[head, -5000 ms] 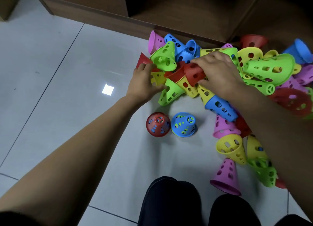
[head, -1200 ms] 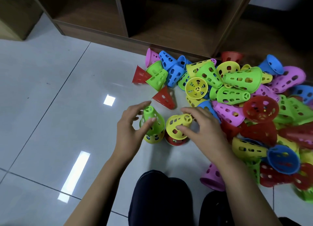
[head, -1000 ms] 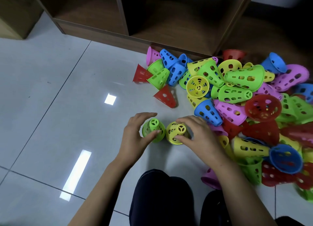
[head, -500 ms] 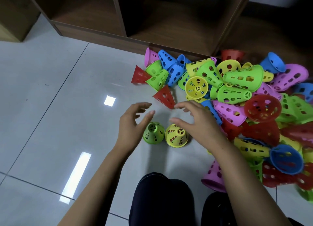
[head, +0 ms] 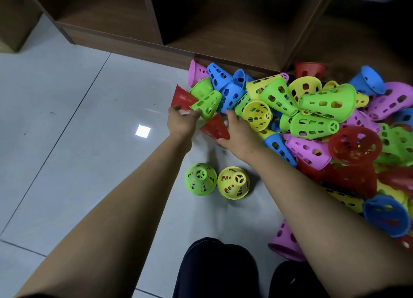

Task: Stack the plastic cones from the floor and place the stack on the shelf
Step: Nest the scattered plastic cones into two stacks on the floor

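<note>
So that I can add more cones to my two stacks (head: 216, 182) standing wide end down on the floor (head: 67, 163), my left hand (head: 181, 123) pinches a red cone (head: 182, 98) and my right hand (head: 237, 133) grips another red one (head: 215, 127) at the edge of the pile (head: 312, 123).

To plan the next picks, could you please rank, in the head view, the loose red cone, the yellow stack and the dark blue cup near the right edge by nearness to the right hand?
1. Loose red cone, touching the right hand.
2. Yellow stack, on the floor below it.
3. Dark blue cup, far right.
</note>
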